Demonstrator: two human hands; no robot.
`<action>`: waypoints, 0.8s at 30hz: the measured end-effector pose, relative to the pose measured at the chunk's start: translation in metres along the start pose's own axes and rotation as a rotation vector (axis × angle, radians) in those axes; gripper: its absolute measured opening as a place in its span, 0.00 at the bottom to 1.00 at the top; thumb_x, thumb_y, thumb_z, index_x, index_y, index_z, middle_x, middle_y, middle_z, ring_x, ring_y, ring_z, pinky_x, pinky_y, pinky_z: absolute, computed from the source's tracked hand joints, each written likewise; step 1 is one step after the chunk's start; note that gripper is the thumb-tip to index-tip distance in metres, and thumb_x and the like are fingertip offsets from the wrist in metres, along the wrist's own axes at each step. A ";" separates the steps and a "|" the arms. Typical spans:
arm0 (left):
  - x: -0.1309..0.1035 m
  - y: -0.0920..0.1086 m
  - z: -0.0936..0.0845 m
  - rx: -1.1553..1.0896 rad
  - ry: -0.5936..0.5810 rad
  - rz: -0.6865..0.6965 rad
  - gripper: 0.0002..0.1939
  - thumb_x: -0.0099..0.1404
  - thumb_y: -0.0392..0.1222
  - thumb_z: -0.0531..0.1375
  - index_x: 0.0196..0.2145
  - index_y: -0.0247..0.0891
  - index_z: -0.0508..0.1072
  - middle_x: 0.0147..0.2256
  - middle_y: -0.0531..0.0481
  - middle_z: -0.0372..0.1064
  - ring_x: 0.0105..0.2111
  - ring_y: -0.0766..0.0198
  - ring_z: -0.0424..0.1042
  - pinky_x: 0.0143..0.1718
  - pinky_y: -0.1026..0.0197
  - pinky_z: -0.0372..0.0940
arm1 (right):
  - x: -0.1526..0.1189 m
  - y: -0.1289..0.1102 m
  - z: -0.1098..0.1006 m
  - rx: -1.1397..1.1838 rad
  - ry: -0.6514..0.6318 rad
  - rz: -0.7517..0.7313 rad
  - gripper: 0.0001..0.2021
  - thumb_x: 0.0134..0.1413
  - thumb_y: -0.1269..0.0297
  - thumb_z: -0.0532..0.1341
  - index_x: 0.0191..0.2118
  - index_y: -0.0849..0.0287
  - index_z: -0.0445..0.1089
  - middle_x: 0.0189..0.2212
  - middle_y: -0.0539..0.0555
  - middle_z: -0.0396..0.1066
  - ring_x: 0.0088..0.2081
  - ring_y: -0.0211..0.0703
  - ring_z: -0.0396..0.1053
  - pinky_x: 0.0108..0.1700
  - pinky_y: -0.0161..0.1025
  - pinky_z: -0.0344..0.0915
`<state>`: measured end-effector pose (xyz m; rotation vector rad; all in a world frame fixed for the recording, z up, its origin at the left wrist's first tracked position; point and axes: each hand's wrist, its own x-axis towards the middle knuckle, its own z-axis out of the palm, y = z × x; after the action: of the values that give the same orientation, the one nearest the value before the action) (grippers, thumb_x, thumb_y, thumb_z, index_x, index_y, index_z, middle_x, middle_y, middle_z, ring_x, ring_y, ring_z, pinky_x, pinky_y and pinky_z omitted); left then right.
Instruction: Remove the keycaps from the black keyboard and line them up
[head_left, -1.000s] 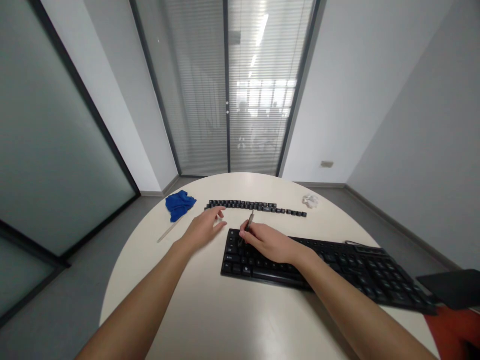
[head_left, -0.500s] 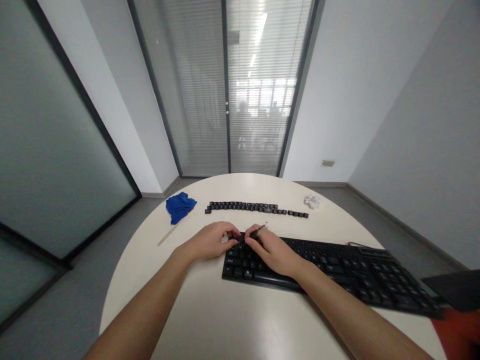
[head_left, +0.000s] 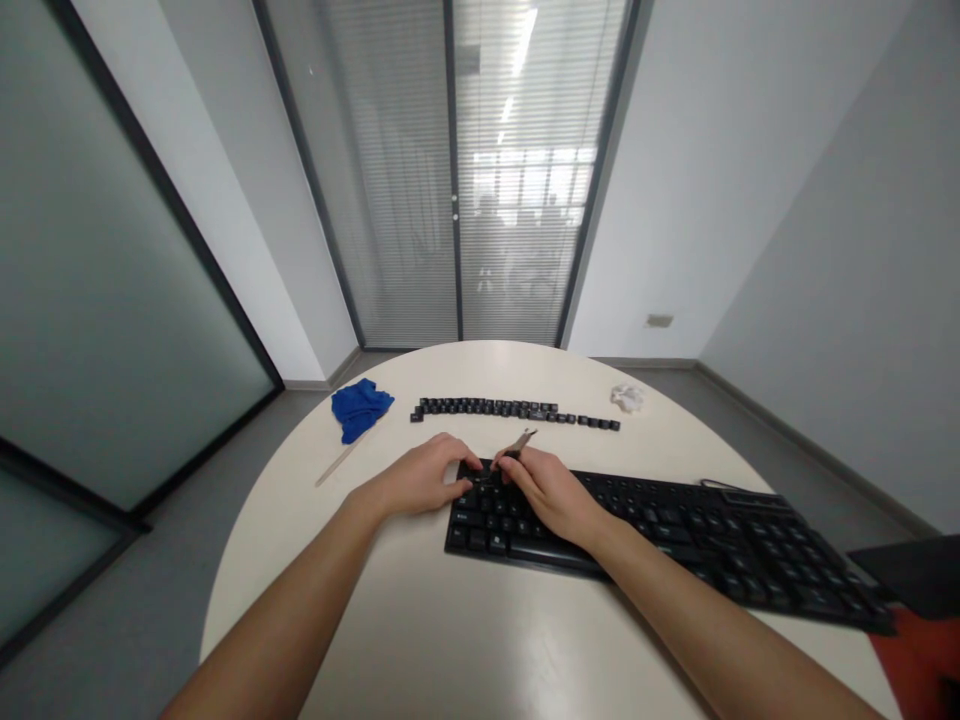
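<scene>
On the round table (head_left: 420,620), a black computer keyboard (head_left: 675,500) is being worked on with both hands, and it is lying with its left end near the middle of the table and its right end reaching the right edge. The keyboard's far left corner is being touched by the left hand (head_left: 427,478), whose thumb and forefinger are being kept bent with a small gap showing between them; whether a key is being pinched there cannot be told. A slim hand tool (head_left: 523,440) is being gripped between the thumb and fingers of the right hand (head_left: 555,495), over the keyboard's left part. One end of the tool is being pointed up towards the table's far edge; its lower end is being hidden by the fingers, so contact with the keys cannot be told. Part of the keyboard is being covered by the right forearm.

Between the keyboard and the far edge, loose black keycaps (head_left: 491,408) are being kept in close rows, with a single line trailing off to the right. A crumpled blue cloth (head_left: 360,408) is lying near the far left edge, with a thin pale stick (head_left: 341,463) slanting just beside it. A crumpled white tissue (head_left: 627,398) is resting near the far right edge.
</scene>
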<state>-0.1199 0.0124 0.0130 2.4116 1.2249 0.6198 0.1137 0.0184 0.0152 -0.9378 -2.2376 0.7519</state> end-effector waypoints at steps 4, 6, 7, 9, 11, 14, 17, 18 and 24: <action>0.000 -0.002 -0.002 -0.009 -0.014 -0.026 0.14 0.60 0.39 0.63 0.45 0.41 0.75 0.45 0.47 0.73 0.47 0.56 0.70 0.52 0.55 0.62 | 0.000 -0.003 -0.001 -0.026 -0.006 -0.013 0.19 0.69 0.56 0.46 0.34 0.58 0.68 0.31 0.54 0.71 0.36 0.45 0.68 0.42 0.40 0.62; 0.000 -0.001 -0.003 -0.014 -0.019 -0.039 0.14 0.59 0.39 0.63 0.45 0.42 0.75 0.45 0.47 0.74 0.46 0.56 0.70 0.51 0.55 0.62 | 0.000 -0.003 -0.001 -0.040 -0.007 -0.012 0.19 0.69 0.56 0.46 0.35 0.58 0.68 0.32 0.55 0.71 0.36 0.45 0.68 0.41 0.40 0.62; 0.001 -0.001 -0.003 -0.016 -0.021 -0.042 0.14 0.59 0.39 0.64 0.45 0.42 0.75 0.45 0.47 0.74 0.46 0.56 0.71 0.51 0.55 0.63 | 0.000 -0.003 -0.001 -0.048 -0.010 -0.013 0.19 0.69 0.55 0.46 0.35 0.58 0.68 0.32 0.55 0.71 0.36 0.45 0.68 0.41 0.40 0.62; 0.001 0.000 -0.004 -0.016 -0.021 -0.044 0.15 0.59 0.39 0.64 0.45 0.42 0.75 0.45 0.48 0.74 0.46 0.57 0.71 0.51 0.56 0.62 | 0.000 -0.003 0.000 -0.064 -0.013 -0.022 0.19 0.69 0.55 0.46 0.36 0.58 0.69 0.32 0.55 0.71 0.37 0.46 0.68 0.42 0.40 0.63; 0.001 0.000 -0.004 -0.010 -0.025 -0.046 0.15 0.58 0.39 0.64 0.45 0.42 0.75 0.45 0.48 0.74 0.46 0.56 0.70 0.51 0.56 0.62 | -0.001 -0.003 0.000 -0.082 -0.018 -0.043 0.19 0.69 0.54 0.47 0.37 0.58 0.70 0.33 0.56 0.71 0.37 0.46 0.68 0.43 0.41 0.63; 0.001 0.000 -0.004 -0.005 -0.037 -0.046 0.15 0.59 0.40 0.64 0.45 0.42 0.75 0.45 0.48 0.74 0.47 0.56 0.70 0.51 0.56 0.62 | -0.002 -0.004 0.002 -0.109 -0.039 -0.085 0.18 0.69 0.53 0.48 0.38 0.57 0.71 0.35 0.56 0.72 0.39 0.46 0.69 0.45 0.41 0.64; 0.001 -0.001 -0.004 -0.009 -0.041 -0.042 0.15 0.59 0.40 0.64 0.45 0.42 0.75 0.45 0.48 0.74 0.47 0.56 0.70 0.52 0.57 0.62 | -0.001 -0.004 0.003 -0.126 -0.068 -0.110 0.19 0.69 0.53 0.48 0.40 0.57 0.72 0.35 0.57 0.73 0.40 0.47 0.69 0.45 0.42 0.64; 0.001 -0.002 -0.004 -0.011 -0.041 -0.042 0.15 0.59 0.40 0.64 0.45 0.42 0.75 0.45 0.48 0.74 0.47 0.56 0.70 0.52 0.57 0.61 | -0.001 -0.004 0.003 -0.131 -0.072 -0.107 0.19 0.69 0.53 0.48 0.40 0.57 0.72 0.35 0.57 0.73 0.39 0.47 0.69 0.45 0.42 0.64; 0.001 0.000 -0.005 -0.002 -0.044 -0.037 0.15 0.59 0.40 0.64 0.45 0.42 0.76 0.45 0.47 0.74 0.47 0.56 0.70 0.51 0.56 0.61 | 0.000 -0.001 0.001 -0.137 -0.102 -0.136 0.18 0.68 0.54 0.50 0.40 0.58 0.73 0.35 0.57 0.74 0.40 0.47 0.70 0.45 0.42 0.65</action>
<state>-0.1215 0.0141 0.0175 2.3824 1.2473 0.5539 0.1129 0.0170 0.0157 -0.8167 -2.4407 0.6036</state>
